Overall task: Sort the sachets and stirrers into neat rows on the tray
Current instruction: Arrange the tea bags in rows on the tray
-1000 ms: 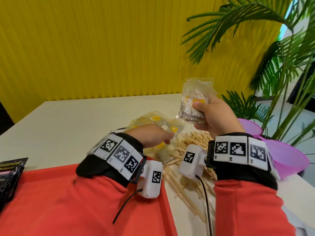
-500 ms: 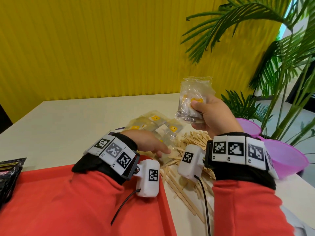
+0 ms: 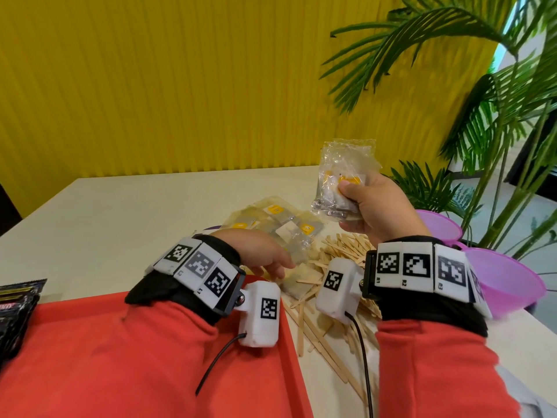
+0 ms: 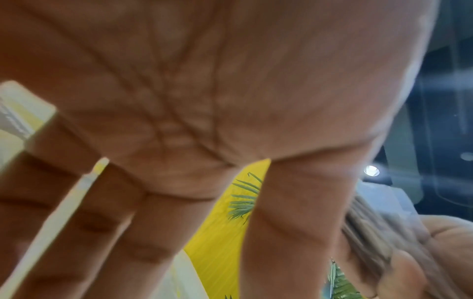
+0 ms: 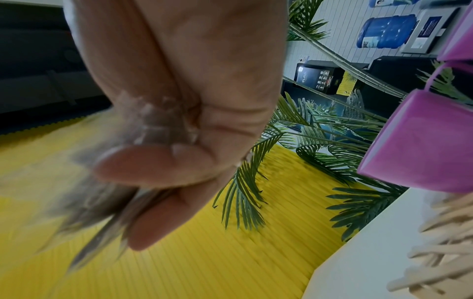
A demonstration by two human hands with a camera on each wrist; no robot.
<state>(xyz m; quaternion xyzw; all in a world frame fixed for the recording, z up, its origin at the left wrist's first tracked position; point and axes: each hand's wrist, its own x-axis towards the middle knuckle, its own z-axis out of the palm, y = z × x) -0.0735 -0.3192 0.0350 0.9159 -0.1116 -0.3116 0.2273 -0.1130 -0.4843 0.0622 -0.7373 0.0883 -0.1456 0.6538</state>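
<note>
A bunch of clear sachets with yellow labels stands upright in the air above the table, held by the right hand. The thumb presses on the front of the bunch and the fingers curl round its back; the right wrist view shows the same grip from below, fingers folded tight over the crinkled plastic.

More sachets lie in a loose heap on the cream table, just beyond the left hand. That hand reaches low over the near edge of the heap. In the left wrist view its fingers are stretched out and spread apart, with a thin pale edge, perhaps a sachet, showing between two of them; whether it is held I cannot tell.

Wooden stirrers lie in a tangled pile just right of the sachet heap, and some trail toward the near table edge beside the red tray. The tray sits at the near left, under the left forearm. Dark packets lie at the tray's far left edge.

Two purple bowls stand on the right of the table, near the stirrers. A green palm plant rises behind them against a yellow ribbed wall.
</note>
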